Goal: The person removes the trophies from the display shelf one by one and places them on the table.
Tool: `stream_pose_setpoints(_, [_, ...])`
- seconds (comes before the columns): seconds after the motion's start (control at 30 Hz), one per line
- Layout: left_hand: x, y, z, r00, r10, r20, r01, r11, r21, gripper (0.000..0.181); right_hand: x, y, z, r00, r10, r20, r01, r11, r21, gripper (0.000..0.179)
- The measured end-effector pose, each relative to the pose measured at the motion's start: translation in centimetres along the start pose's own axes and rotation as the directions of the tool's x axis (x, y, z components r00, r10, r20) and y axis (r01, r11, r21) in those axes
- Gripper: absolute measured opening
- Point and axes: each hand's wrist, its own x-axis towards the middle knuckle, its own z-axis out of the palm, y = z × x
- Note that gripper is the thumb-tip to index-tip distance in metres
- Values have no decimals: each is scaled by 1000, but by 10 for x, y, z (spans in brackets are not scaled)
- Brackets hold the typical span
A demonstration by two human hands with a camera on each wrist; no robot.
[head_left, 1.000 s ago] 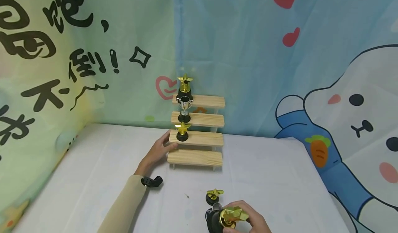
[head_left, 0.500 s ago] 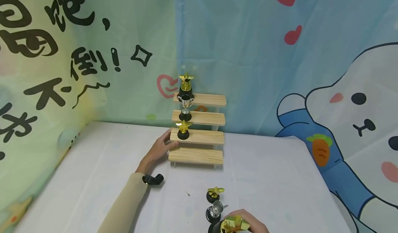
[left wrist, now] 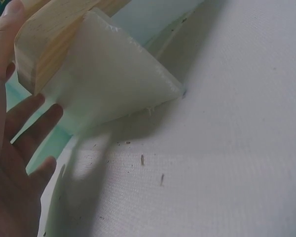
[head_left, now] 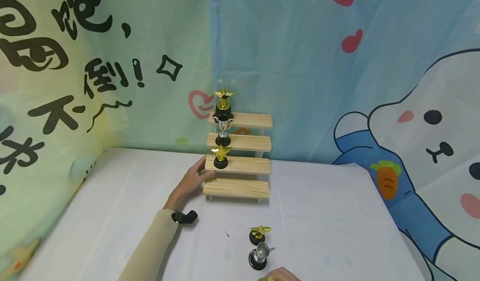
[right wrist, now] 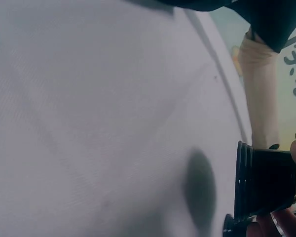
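Observation:
My left hand (head_left: 190, 181) holds the left end of a tiered wooden display shelf (head_left: 240, 165), its thumb on a plank and the other fingers beside and below it. On the shelf's left side stand a large gold star trophy (head_left: 223, 101), a silver cup trophy (head_left: 223, 127) and a small gold star trophy (head_left: 221, 156), one per tier. My right hand (head_left: 282, 275), at the bottom edge of the head view, grips a gold-topped trophy by its gold part; its black base (right wrist: 266, 180) shows in the right wrist view.
A small gold star trophy (head_left: 258, 234) and a silver cup trophy (head_left: 258, 256) stand on the white-covered table (head_left: 330, 222) in front of the shelf. Part of another black base (right wrist: 231, 226) shows in the right wrist view. A printed cloth (head_left: 292, 64) hangs behind.
My right hand has drawn the gold-topped trophy toward the bottom edge, uncovering the silver cup trophy on the table. The left hand has stayed at the shelf.

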Motion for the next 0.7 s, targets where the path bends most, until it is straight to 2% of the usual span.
stream_pose_setpoints(0.2, [0, 0, 0, 1000, -9, -4, 9, 1000, 1, 84, -1, 15, 8, 999, 10, -36, -11, 1000, -17, 9])
stream_pose_setpoints(0.4, [-1, 0, 0, 1000, -8, -6, 8, 1000, 6, 85, -3, 23, 11, 1000, -23, 6, 24, 995, -92, 8])
stream_pose_setpoints(0.53, [-1, 0, 1, 1000, -13, -6, 13, 1000, 7, 84, -2, 30, 14, 994, -94, -52, 89, 991, -96, 13])
stream_pose_setpoints(0.63, [-1, -1, 1, 1000, -1, -4, 1, 1000, 8, 83, -2, 35, 18, 976, -182, -121, 167, 978, -128, 23])
stream_pose_setpoints(0.7, [-1, -1, 1, 1000, 6, -4, -6, 1000, 7, 83, -4, 37, 21, 959, -242, -145, 213, 958, -192, 27])
